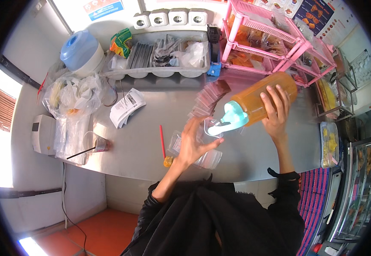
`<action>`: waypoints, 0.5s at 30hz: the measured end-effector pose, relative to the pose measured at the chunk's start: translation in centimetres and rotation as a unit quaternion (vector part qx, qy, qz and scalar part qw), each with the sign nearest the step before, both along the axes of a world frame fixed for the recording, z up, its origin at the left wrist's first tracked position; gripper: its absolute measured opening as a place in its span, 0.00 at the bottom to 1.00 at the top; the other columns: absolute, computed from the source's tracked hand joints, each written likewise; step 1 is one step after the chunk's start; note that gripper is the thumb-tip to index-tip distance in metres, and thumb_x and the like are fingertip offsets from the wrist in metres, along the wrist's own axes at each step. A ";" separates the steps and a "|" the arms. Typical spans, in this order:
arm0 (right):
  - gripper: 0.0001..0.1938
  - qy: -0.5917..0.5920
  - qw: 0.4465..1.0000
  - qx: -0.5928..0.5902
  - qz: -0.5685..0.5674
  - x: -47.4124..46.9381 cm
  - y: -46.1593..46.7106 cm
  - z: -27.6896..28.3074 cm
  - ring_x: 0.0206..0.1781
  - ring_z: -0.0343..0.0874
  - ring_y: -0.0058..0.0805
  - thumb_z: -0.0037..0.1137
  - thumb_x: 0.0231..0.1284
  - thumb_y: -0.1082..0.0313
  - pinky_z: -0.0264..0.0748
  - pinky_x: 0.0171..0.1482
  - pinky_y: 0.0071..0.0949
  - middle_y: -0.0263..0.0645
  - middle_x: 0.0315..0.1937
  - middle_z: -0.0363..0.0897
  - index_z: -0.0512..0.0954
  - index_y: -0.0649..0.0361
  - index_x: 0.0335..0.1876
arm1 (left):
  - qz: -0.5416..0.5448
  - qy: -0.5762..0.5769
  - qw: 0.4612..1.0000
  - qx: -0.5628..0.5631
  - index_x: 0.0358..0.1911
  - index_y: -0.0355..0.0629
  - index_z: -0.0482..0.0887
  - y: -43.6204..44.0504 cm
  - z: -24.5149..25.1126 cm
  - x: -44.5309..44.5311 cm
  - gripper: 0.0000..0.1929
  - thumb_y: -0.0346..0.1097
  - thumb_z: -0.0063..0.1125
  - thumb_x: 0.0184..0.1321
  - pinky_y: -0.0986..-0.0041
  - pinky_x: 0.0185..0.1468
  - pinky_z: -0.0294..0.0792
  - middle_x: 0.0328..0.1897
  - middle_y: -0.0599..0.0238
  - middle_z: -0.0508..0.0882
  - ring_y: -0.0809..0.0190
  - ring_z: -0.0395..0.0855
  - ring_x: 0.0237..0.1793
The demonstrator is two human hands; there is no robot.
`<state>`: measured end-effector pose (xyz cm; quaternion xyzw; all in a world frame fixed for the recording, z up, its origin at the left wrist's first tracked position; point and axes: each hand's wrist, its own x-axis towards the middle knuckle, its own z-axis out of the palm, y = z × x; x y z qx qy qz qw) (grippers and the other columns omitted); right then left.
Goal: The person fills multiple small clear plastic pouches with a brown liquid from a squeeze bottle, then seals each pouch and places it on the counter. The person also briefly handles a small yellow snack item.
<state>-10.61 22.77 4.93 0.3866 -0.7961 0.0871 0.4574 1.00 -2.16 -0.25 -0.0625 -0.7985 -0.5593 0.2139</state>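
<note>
My right hand [275, 112] grips a large plastic bottle [262, 96] of orange-brown liquid, tilted down to the left. Its turquoise spout and flip lid [235, 115] point at a small clear plastic bag [209, 128], which my left hand [193, 140] holds by its mouth between thumb and fingers. Whether liquid is flowing cannot be told. Beneath my left hand, more small clear bags [212, 159] lie on the steel table [140, 150]. A fanned row of small clear bags [209, 97] lies behind. Left of my wrist are a red stick [162, 140] and a small yellow-brown lump [168, 161].
A divided grey tray [159, 70] of packaging stands at the back, beside pink basket racks [255, 48]. Papers [127, 107], a plastic cup [100, 144] with a black straw and a large bag [73, 96] occupy the left. A clear tub [329, 145] stands right.
</note>
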 end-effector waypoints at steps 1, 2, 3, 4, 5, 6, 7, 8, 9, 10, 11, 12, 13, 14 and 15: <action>0.25 0.028 0.999 0.023 0.001 0.0 -0.3 0.9 0.67 0.69 0.41 0.65 0.55 0.71 0.63 0.69 0.46 0.33 0.62 0.74 0.75 0.43 0.60 | -0.002 -0.005 1.000 0.004 0.53 0.40 0.78 -0.1 0.1 -0.1 0.34 0.41 0.79 0.38 0.59 0.54 0.70 0.48 0.56 0.82 0.48 0.80 0.47; 0.24 0.062 0.997 0.048 0.006 0.1 -0.6 1.8 0.67 0.69 0.41 0.65 0.56 0.70 0.63 0.68 0.46 0.32 0.62 0.74 0.75 0.42 0.59 | -0.003 0.014 1.000 -0.023 0.52 0.39 0.79 -0.3 0.2 -0.3 0.34 0.43 0.79 0.39 0.60 0.54 0.70 0.46 0.57 0.83 0.50 0.81 0.47; 0.23 0.092 0.993 0.075 0.007 0.1 -0.8 2.6 0.66 0.70 0.41 0.65 0.56 0.69 0.64 0.68 0.45 0.32 0.62 0.74 0.74 0.41 0.58 | -0.002 0.032 0.998 -0.051 0.51 0.39 0.80 -0.5 0.3 -0.5 0.34 0.44 0.80 0.39 0.61 0.54 0.71 0.44 0.57 0.84 0.51 0.82 0.46; 0.22 0.122 0.987 0.102 0.009 0.1 -1.1 3.3 0.66 0.71 0.40 0.65 0.57 0.68 0.65 0.68 0.45 0.32 0.61 0.75 0.74 0.41 0.57 | -0.001 0.049 0.996 -0.078 0.50 0.38 0.80 -0.6 0.4 -0.6 0.33 0.45 0.80 0.39 0.62 0.54 0.71 0.41 0.58 0.84 0.53 0.83 0.45; 0.21 0.160 0.981 0.112 0.015 0.1 -1.5 3.9 0.66 0.71 0.39 0.65 0.57 0.66 0.65 0.68 0.44 0.29 0.61 0.75 0.74 0.38 0.57 | 0.003 0.041 0.996 -0.085 0.50 0.39 0.80 -0.7 0.4 -0.6 0.34 0.46 0.81 0.38 0.62 0.54 0.71 0.41 0.58 0.85 0.53 0.83 0.45; 0.21 0.197 0.973 0.122 0.018 0.0 -1.8 4.4 0.65 0.72 0.37 0.65 0.58 0.65 0.65 0.69 0.42 0.27 0.61 0.75 0.74 0.36 0.56 | 0.004 0.033 0.995 -0.091 0.50 0.39 0.80 -0.6 0.5 -0.6 0.34 0.46 0.81 0.38 0.62 0.54 0.70 0.41 0.59 0.85 0.53 0.83 0.44; 0.20 0.233 0.963 0.132 0.019 -0.1 -2.0 5.0 0.65 0.72 0.35 0.65 0.58 0.63 0.65 0.69 0.41 0.25 0.61 0.75 0.74 0.34 0.56 | 0.003 0.025 0.995 -0.097 0.50 0.39 0.81 -0.6 0.6 -0.6 0.35 0.47 0.81 0.37 0.62 0.53 0.70 0.40 0.59 0.85 0.53 0.83 0.44; 0.20 0.237 0.962 0.134 0.020 0.0 -2.1 5.5 0.64 0.73 0.33 0.65 0.58 0.62 0.65 0.70 0.39 0.23 0.60 0.76 0.74 0.33 0.55 | 0.006 0.026 0.994 -0.103 0.50 0.39 0.81 -0.6 0.6 -0.6 0.35 0.47 0.81 0.37 0.62 0.53 0.70 0.41 0.59 0.85 0.53 0.83 0.44; 0.20 0.240 0.961 0.136 0.020 0.2 -2.2 6.0 0.64 0.73 0.32 0.65 0.59 0.61 0.65 0.70 0.38 0.21 0.59 0.76 0.74 0.32 0.55 | 0.009 0.026 0.994 -0.109 0.50 0.39 0.81 -0.5 0.7 -0.6 0.36 0.47 0.81 0.36 0.62 0.52 0.70 0.41 0.60 0.85 0.53 0.83 0.44; 0.19 0.241 0.960 0.140 0.022 0.3 -2.4 6.5 0.63 0.74 0.30 0.64 0.59 0.60 0.64 0.71 0.37 0.20 0.59 0.77 0.74 0.31 0.55 | 0.009 0.025 0.993 -0.112 0.51 0.39 0.81 -0.5 0.9 -0.7 0.36 0.47 0.82 0.36 0.62 0.51 0.70 0.41 0.60 0.85 0.53 0.83 0.43; 0.19 0.251 0.957 0.143 0.017 0.4 -2.4 6.9 0.63 0.74 0.29 0.64 0.59 0.59 0.64 0.71 0.37 0.19 0.58 0.78 0.74 0.31 0.55 | 0.010 0.027 0.993 -0.113 0.50 0.39 0.81 -0.5 1.0 -0.7 0.36 0.47 0.82 0.36 0.62 0.52 0.70 0.41 0.60 0.85 0.53 0.83 0.43; 0.19 0.257 0.955 0.148 0.015 0.4 -2.5 7.4 0.62 0.74 0.28 0.64 0.59 0.59 0.64 0.71 0.37 0.19 0.57 0.78 0.74 0.31 0.55 | 0.009 0.027 0.993 -0.112 0.50 0.39 0.82 -0.5 1.2 -0.7 0.35 0.47 0.82 0.36 0.62 0.52 0.70 0.41 0.60 0.85 0.54 0.83 0.43; 0.19 0.261 0.952 0.156 0.012 0.5 -2.6 7.9 0.62 0.74 0.27 0.64 0.59 0.59 0.64 0.71 0.36 0.18 0.56 0.79 0.74 0.31 0.55 | 0.009 0.028 0.993 -0.110 0.50 0.39 0.82 -0.5 1.4 -0.8 0.35 0.47 0.82 0.36 0.63 0.52 0.70 0.41 0.61 0.85 0.54 0.83 0.43; 0.19 0.266 0.951 0.158 0.009 0.6 -2.7 8.3 0.62 0.74 0.27 0.64 0.59 0.59 0.64 0.70 0.36 0.19 0.56 0.79 0.74 0.31 0.55 | 0.005 0.033 0.994 -0.100 0.50 0.39 0.82 -0.5 1.5 -0.9 0.35 0.47 0.82 0.36 0.63 0.52 0.69 0.40 0.61 0.85 0.54 0.83 0.43; 0.18 0.266 0.950 0.164 0.006 0.6 -2.7 8.8 0.62 0.74 0.26 0.64 0.59 0.60 0.65 0.70 0.36 0.19 0.56 0.79 0.74 0.31 0.55 | 0.000 0.038 0.995 -0.090 0.49 0.40 0.83 -0.5 1.7 -1.0 0.34 0.47 0.82 0.36 0.63 0.52 0.69 0.40 0.61 0.85 0.54 0.83 0.43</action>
